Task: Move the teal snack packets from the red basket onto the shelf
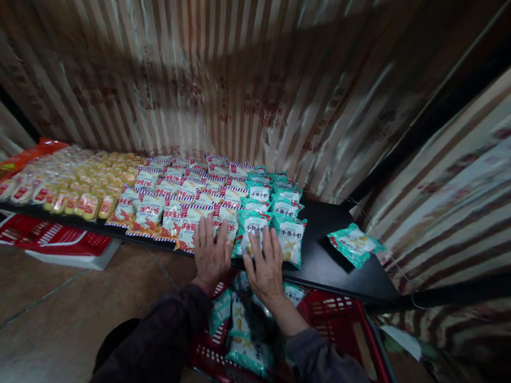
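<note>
Both hands reach forward to the front of a black shelf. My left hand point(211, 254), fingers stretched out, lies against the front red-and-white snack bags point(190, 226). Beside it, my right hand point(266, 266) has its fingers spread over the front of a green snack bag point(252, 222). Neither hand is wrapped round a bag. The green bags stand in two columns, with another green bag point(291, 236) just right of my right hand. Below my hands, a red basket point(335, 305) holds several loose green bags point(249, 353), partly hidden by my right arm.
Small yellow packaged snacks point(87, 204) fill the left of the black shelf point(324, 263), with an orange bag point(2, 169) at its far end. A lone green bag point(356, 245) lies at the right. Striped sheeting point(224, 67) hangs behind. Red-and-white baskets point(59, 236) sit on the floor.
</note>
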`<state>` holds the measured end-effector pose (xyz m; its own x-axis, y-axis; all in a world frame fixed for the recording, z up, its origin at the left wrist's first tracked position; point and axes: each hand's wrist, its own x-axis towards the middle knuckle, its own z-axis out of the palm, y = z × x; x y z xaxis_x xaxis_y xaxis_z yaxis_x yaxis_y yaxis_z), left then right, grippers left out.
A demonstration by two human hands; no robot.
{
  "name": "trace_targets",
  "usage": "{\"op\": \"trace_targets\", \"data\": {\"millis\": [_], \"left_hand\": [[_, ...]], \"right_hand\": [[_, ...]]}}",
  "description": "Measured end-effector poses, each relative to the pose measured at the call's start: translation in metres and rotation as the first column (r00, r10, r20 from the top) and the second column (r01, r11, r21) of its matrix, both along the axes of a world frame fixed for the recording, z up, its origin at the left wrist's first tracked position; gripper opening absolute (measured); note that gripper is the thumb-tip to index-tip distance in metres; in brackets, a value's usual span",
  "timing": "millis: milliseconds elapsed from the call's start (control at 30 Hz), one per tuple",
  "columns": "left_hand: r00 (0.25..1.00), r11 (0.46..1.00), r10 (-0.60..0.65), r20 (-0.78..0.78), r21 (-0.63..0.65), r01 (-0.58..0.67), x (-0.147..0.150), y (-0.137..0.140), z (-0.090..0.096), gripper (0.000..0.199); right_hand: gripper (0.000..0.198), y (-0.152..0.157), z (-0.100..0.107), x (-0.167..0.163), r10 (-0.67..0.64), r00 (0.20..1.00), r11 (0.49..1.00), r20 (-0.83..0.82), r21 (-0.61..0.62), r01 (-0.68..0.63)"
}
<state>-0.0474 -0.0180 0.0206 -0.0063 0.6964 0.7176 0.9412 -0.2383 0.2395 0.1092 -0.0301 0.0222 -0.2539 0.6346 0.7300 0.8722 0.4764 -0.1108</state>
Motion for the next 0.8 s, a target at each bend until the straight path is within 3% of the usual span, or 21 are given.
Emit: {"op": "trace_targets", "data": {"millis": [200,433,800], "left_hand": [[0.961,0.966,0.26,0.098,-0.043,-0.257,-0.045,0.004,0.001,0.051],[0.98,0.985,0.166,0.108,-0.056,-0.161,-0.04,0.015,-0.012,0.06],[0.976,0.984,0.178,0.127,-0.002,-0.179,-0.042,0.023,-0.019,0.058]], "right_hand": [[0.062,0.007,-0.008,-0.037,-0.077,0.997,0.997,-0.009,-0.027,0.077],[0.054,0.027,-0.007,-0.03,-0.169,0.985,0.985,-0.022,-0.042,0.168],[0.053,0.034,-0.02,-0.032,-0.188,0.981,0.982,-0.05,-0.047,0.185]]}}
